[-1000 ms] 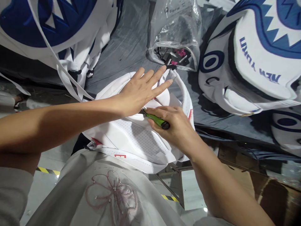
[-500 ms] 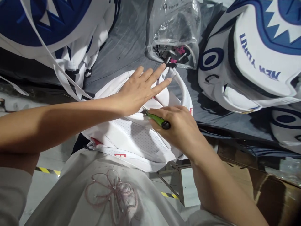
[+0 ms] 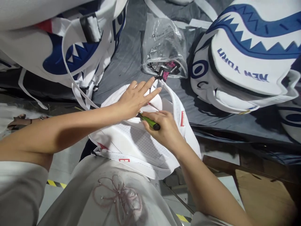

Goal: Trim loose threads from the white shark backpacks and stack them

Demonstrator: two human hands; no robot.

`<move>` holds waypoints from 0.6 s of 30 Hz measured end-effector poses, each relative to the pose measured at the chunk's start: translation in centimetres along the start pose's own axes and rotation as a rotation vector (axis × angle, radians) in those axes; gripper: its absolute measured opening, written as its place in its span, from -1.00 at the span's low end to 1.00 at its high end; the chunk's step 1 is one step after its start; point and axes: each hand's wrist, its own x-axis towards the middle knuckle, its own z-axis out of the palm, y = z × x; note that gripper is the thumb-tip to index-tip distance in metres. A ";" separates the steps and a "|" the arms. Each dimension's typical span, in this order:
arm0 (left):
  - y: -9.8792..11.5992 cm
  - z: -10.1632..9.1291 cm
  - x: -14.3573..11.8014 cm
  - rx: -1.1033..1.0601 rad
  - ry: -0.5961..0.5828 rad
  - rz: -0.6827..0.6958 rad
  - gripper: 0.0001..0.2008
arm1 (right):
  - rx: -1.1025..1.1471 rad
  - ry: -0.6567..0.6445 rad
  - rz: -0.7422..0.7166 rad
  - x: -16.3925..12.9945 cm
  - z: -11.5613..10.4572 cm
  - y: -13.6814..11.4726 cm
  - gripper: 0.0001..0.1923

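A white backpack [image 3: 138, 144] lay at the near edge of the grey table [image 3: 127, 56]. The left hand [image 3: 134, 99] pressed flat on it, fingers spread, gripping nothing. The right hand [image 3: 164, 127] was closed around a green-handled tool [image 3: 150, 122], its tip seemingly hidden under the left palm. A clear plastic bag [image 3: 163, 47] lay beyond.

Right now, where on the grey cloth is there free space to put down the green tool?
Bare grey cloth lies between the left backpack and the plastic bag. A narrower strip runs before the right backpack. Around both hands and the white backpack it is crowded.
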 end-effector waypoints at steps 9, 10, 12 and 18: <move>-2.1 -1.4 -2.6 0.004 -0.179 -0.180 0.34 | 0.117 0.120 0.059 -0.9 1.0 -0.1 -0.80; -2.3 -1.4 -3.1 -0.003 -0.176 -0.212 0.35 | 0.195 0.154 0.046 -0.8 1.7 -0.3 -0.79; -2.3 -1.1 -3.8 -0.006 -0.146 -0.244 0.32 | 0.330 0.212 0.027 -0.3 3.3 -0.8 -0.77; -1.8 -0.4 -3.6 0.079 -0.175 -0.275 0.28 | 0.446 0.278 0.053 0.6 6.2 -1.1 -0.75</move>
